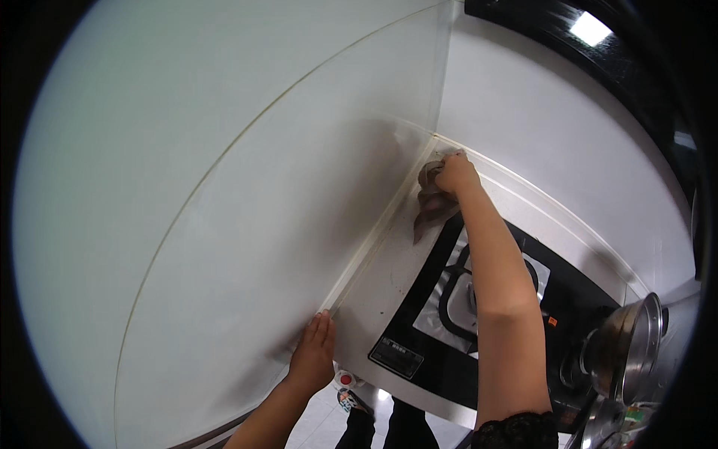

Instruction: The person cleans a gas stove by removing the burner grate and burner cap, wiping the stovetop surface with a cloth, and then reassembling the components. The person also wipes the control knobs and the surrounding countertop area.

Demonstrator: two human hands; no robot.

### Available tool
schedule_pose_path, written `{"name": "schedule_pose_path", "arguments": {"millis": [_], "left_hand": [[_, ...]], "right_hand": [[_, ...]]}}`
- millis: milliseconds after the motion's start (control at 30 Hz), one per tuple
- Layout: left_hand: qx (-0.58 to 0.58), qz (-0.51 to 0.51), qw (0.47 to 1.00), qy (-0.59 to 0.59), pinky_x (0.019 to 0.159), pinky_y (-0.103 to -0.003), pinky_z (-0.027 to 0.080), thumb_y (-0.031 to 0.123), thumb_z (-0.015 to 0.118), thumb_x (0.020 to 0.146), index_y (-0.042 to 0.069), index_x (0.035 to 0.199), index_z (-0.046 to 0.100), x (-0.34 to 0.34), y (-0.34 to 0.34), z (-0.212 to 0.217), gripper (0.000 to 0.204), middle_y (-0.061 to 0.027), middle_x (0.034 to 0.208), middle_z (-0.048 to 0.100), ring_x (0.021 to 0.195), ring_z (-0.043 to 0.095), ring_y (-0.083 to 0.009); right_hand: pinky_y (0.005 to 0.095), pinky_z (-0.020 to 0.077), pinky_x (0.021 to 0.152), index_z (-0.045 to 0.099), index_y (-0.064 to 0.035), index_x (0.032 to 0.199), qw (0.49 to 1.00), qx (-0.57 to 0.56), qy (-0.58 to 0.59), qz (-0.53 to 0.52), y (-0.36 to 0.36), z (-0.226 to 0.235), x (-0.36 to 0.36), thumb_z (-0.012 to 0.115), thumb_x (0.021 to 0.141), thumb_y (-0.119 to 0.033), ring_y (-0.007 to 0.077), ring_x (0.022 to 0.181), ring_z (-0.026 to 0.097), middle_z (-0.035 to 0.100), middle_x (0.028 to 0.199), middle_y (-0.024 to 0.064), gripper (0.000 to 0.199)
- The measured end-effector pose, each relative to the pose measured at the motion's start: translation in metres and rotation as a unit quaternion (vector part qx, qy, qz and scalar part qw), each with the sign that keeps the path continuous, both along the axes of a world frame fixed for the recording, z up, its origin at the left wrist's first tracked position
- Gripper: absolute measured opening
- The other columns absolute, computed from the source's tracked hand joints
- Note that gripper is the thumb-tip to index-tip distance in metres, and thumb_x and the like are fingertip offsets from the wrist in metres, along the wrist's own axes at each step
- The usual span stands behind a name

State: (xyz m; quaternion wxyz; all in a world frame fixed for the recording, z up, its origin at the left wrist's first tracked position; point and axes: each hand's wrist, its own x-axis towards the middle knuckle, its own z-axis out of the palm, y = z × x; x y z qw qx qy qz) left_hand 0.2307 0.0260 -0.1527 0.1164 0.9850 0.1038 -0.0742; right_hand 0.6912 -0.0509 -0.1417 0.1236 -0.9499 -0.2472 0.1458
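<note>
In the far corner of the light countertop (378, 280), my right hand (458, 176) is closed on a brown-grey cloth (432, 202). The cloth hangs bunched below the fingers and lies against the counter by the wall edge. My right forearm reaches across a black gas stove (419, 322) and hides part of its burner. Down at the near left end of the counter, my left hand (314, 355) rests with fingers stretched out, its fingertips touching the wall's lower edge. Nothing shows in that hand.
A shiny metal pot (624, 352) stands on the stove's right side, with more metal ware (604, 423) nearer. White walls (299, 194) meet at the corner. A dark glossy hood (553, 30) overhangs at top right. A red-and-white object (345, 379) is below the counter's edge.
</note>
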Motion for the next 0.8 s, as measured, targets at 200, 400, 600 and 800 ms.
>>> {"name": "schedule_pose_path", "arguments": {"millis": [200,400,600,800], "left_hand": [[0.024,-0.019,0.999,-0.021,0.115,-0.046,0.025,-0.003,0.048,0.078,-0.016,0.136,0.033,0.051,0.001,-0.006,0.061,-0.0298,0.149,0.022,0.139,0.024,-0.0435],[0.019,-0.032,0.999,-0.029,0.114,-0.047,0.026,-0.002,0.045,0.081,-0.016,0.137,0.032,0.060,0.006,-0.022,0.059,-0.0304,0.151,0.021,0.139,0.024,-0.0447],[0.009,-0.015,0.999,-0.031,0.115,-0.043,0.024,-0.004,0.044,0.081,-0.015,0.137,0.033,0.049,0.006,-0.028,0.059,-0.0307,0.151,0.019,0.139,0.024,-0.0455],[0.010,0.007,0.999,-0.032,0.113,-0.049,0.026,0.001,0.044,0.083,-0.011,0.139,0.033,-0.007,0.003,-0.025,0.058,-0.0249,0.154,0.020,0.141,0.024,-0.0414]], "right_hand": [[0.0540,0.0217,0.113,0.026,-0.0261,0.150,0.998,-0.024,0.057,-0.022,0.025,-0.058,-0.008,0.064,0.083,-0.040,0.0431,0.142,0.020,0.015,0.158,0.0161,0.078],[0.0558,0.0144,0.113,0.022,-0.0164,0.152,0.999,-0.028,0.034,-0.015,0.026,-0.060,-0.093,0.059,0.084,-0.033,0.0455,0.139,0.021,0.016,0.156,0.0202,0.079],[0.0515,0.0044,0.117,0.017,-0.0096,0.152,0.999,0.001,0.047,0.007,0.017,-0.058,-0.233,0.059,0.084,-0.034,0.0457,0.143,0.009,0.008,0.156,0.0257,0.084],[0.0509,0.0262,0.111,0.043,-0.0115,0.140,0.982,0.149,-0.114,0.033,0.002,-0.081,-0.346,0.063,0.083,-0.022,0.0442,0.135,0.032,0.035,0.147,0.0234,0.061]]}}
